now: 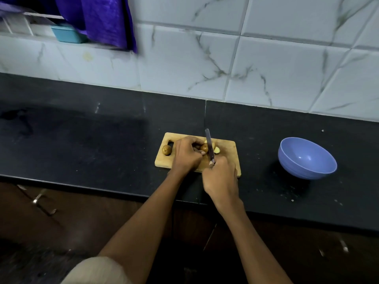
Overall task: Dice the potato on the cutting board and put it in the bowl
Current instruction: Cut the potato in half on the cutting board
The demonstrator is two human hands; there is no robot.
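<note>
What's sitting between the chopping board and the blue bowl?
Nothing: the head view shows only bare black counter between board and bowl.

Cutting board (225, 149) on the counter (102, 140); bowl (307, 158) well right; potato (167, 150) at board's left end.

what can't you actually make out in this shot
Head view only:
- Most of the potato being cut: the left hand covers it.
- The knife handle: buried in the right hand.
- How far the blade has cut: too small to tell.
- The teal container: partly behind the purple cloth.
</note>
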